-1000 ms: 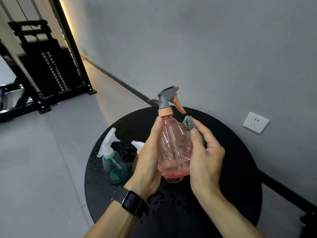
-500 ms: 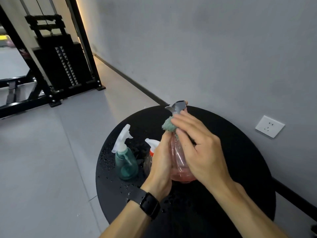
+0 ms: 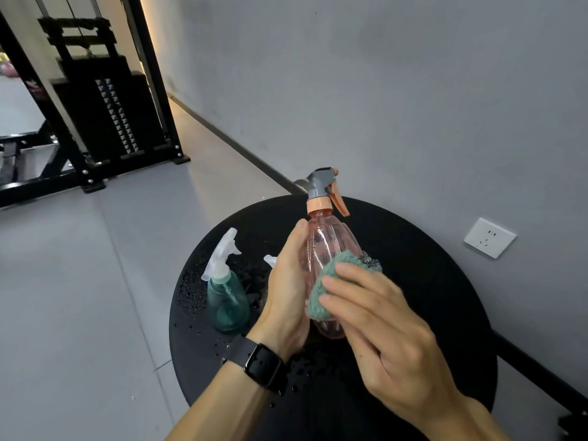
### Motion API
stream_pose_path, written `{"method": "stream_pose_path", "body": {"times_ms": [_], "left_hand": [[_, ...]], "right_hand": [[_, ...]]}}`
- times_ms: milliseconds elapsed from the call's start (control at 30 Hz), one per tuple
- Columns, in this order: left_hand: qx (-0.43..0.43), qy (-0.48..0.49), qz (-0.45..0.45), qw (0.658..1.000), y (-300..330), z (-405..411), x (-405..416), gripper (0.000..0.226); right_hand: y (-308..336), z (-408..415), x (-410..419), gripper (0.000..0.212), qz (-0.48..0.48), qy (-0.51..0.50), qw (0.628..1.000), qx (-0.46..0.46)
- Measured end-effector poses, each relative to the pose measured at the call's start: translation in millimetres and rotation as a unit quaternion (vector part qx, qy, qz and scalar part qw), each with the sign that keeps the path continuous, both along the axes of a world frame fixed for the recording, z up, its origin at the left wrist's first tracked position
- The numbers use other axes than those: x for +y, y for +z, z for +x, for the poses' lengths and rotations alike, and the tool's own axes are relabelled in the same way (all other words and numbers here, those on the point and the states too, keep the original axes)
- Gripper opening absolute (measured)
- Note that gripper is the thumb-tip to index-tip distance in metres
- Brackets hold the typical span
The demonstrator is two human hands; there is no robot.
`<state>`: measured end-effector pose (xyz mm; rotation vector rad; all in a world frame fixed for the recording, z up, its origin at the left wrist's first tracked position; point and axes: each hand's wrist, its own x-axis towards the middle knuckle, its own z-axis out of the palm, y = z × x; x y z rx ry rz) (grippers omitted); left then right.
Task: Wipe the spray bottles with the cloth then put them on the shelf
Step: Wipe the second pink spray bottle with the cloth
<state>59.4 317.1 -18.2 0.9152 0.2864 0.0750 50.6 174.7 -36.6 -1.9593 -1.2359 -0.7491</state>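
Held above the round black table (image 3: pixel 429 297), near its middle: a clear pink ribbed plastic spray bottle (image 3: pixel 327 246), slightly tilted, topped with a peach collar, a grey spray head and an orange trigger pointing toward the wall side. Looks empty; contents of the pink body not plainly visible.

Pressed against the bottle's near side, over its lower half: a teal fuzzy cloth (image 3: pixel 321 294), bunched, with a darker mesh-like patch at its upper edge.

On the table, left of the pink bottle: a teal translucent spray bottle with a white trigger head (image 3: pixel 226 297), upright, liquid level not clear. Between it and the pink bottle, mostly hidden behind the left hand: a white spray nozzle of a third bottle (image 3: pixel 270 260). Scattered across the tabletop around these: water droplets (image 3: pixel 191 291).

Left hand (image 3: pixel 288 297), with a black wristwatch (image 3: pixel 262 364), wrapped round the pink bottle's left flank, thumb up along its shoulder, gripping it. Right hand (image 3: pixel 381 338) reaching in from the table's near edge, fingers (image 3: pixel 346 289) extended and laid flat on the cloth, pressing it to the bottle.
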Motion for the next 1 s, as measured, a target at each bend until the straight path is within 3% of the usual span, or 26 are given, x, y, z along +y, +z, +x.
{"method": "stream_pose_path", "body": {"times_ms": [233, 433, 667, 867, 1000], "left_hand": [[-0.024, -0.053, 0.033, 0.998, -6, -1, -7, 0.049], [-0.039, -0.094, 0.046, 0.994, -6, -5, -10, 0.053], [-0.05, -0.083, 0.072, 0.993, -9, -18, -26, 0.043], [-0.041, -0.103, 0.016, 0.994, -3, -18, -25, 0.055], [-0.035, -0.096, -0.003, 0.995, -4, -16, -22, 0.067]], "right_hand": [[-9, 0, -7, 0.026, 0.01, 0.008, 0.999, 0.033], [5, 8, -3, 0.028, 0.016, 0.002, 0.997, 0.07], [23, 24, -3, 0.025, 0.04, -0.013, 0.988, 0.149], [23, 20, -8, 0.025, 0.093, 0.0, 0.974, 0.207], [14, 7, -11, 0.029, 0.111, -0.003, 0.976, 0.187]]}}
